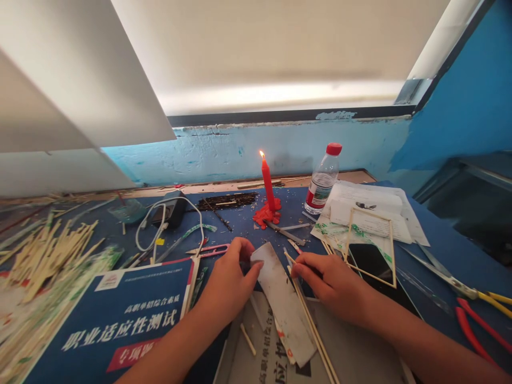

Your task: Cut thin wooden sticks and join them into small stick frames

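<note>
Strip of pale, stained flat material, shown at the lower centre above a grey book, slants from 11 o'clock to 5 o'clock; clock positions below are taken about it. Left hand, at 10 o'clock: grip closed on the strip's upper edge, thumb on the near face. Right hand, at 2 o'clock: grip closed, thumb and fingertips pinching a slender stick. Long sticks run beside the strip toward 5 o'clock, and a short stick piece lies on the grey book at 8 o'clock.

At 12 o'clock, a lit red candle stands upright in lumpy red wax; a red-capped bottle stands at 1 o'clock. At 2 o'clock, a thin rectangular stick frame lies partly over a dark phone, with paper sheets beyond. Yellow-handled scissors lie on the blue bench at 3 o'clock, near a red-handled tool. Pink-handled scissors lie at 10 o'clock, a black adapter farther out; dark sticks lie at 11 o'clock. A blue book occupies 9 o'clock, with pale sticks beyond.
</note>
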A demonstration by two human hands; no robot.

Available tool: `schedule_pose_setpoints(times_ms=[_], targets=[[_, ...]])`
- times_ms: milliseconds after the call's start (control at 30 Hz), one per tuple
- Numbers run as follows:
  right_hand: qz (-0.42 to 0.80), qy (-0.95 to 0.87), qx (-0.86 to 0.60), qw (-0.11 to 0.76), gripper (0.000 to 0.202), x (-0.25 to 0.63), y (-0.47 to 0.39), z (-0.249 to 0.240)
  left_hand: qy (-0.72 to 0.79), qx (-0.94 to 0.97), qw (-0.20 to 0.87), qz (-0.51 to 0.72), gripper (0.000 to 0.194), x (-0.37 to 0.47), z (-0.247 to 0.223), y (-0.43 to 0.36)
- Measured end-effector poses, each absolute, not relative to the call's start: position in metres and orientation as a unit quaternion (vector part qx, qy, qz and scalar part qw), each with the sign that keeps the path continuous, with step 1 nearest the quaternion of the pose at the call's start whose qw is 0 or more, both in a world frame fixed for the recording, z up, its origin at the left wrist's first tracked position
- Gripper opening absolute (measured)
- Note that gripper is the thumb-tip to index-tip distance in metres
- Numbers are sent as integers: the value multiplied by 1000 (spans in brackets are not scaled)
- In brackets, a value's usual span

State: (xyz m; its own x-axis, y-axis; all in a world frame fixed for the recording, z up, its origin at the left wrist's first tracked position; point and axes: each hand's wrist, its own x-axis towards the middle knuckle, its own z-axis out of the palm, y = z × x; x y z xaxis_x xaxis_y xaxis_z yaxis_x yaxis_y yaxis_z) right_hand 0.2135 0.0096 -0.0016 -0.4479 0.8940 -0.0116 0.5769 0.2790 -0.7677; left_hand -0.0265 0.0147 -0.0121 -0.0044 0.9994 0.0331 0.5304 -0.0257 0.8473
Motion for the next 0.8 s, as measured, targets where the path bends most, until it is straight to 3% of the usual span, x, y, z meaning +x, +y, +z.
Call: schedule_pose_setpoints(times_ms=[367, 800], targets=[[372, -774, -426, 284, 27, 211, 8, -4, 541, 434, 493, 526, 29, -28, -3, 18], [382, -756, -455, 274, 5, 207, 6, 1, 447, 289, 709, 463, 33, -4, 9, 3]])
